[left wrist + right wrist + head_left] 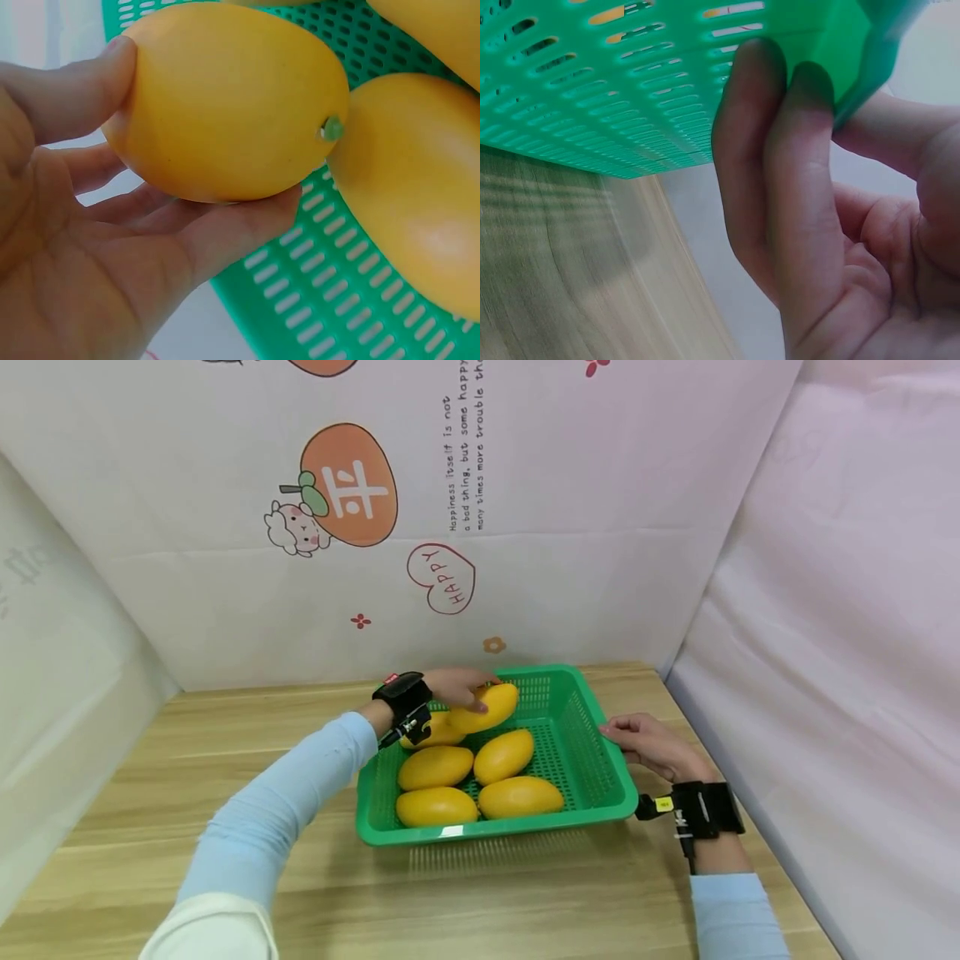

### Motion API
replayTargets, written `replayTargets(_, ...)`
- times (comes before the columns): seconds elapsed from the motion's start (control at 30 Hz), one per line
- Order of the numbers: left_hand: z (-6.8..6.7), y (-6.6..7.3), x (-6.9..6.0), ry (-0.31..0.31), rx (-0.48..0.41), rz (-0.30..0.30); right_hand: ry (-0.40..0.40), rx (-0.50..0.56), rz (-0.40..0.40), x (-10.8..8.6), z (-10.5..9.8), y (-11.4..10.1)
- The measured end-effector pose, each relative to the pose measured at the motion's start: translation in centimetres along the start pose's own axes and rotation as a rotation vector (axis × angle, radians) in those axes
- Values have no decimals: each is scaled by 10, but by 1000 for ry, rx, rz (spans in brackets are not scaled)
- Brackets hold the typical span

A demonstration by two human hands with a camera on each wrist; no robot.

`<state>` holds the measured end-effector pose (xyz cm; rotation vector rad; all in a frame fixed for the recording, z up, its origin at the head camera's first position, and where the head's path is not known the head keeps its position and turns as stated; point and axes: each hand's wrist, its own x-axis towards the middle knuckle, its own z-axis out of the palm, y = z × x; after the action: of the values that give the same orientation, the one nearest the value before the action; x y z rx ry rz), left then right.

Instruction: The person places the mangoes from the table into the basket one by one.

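My left hand (459,687) grips a yellow mango (487,708) at the back of a green plastic basket (495,837). In the left wrist view, thumb and fingers wrap the held mango (232,105), whose small green stem end faces away from the palm. Another mango (420,187) lies against it. Several more mangoes (437,768) rest on the basket's left and middle floor. With thumb and fingers, my right hand (651,745) pinches the basket's right rim. The right wrist view shows two fingers (802,165) against the slotted outer wall (667,90).
The basket stands on a wood-grain table (495,910). Behind it hangs a white printed cloth (570,568), and more white cloth (847,652) closes off the right side. A black camera strap (708,810) circles the right wrist.
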<state>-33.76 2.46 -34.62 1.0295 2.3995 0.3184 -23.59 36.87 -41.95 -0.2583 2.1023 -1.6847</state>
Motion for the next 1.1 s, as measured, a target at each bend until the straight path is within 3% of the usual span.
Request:
replayTargets(0.4,17,7,25,-69,25,-30,-13,12,-3,0,3,0)
replayTargets(0.73,24,9,39,-103,159,-34,-10,21,-5,-1,2,3)
replayTargets(0.9,34,-1,47,-67,229,-7,-23,16,-12,1,3,3)
replayTargets(1.1,42,0,53,7,195,22,-8,37,-3,0,1,2)
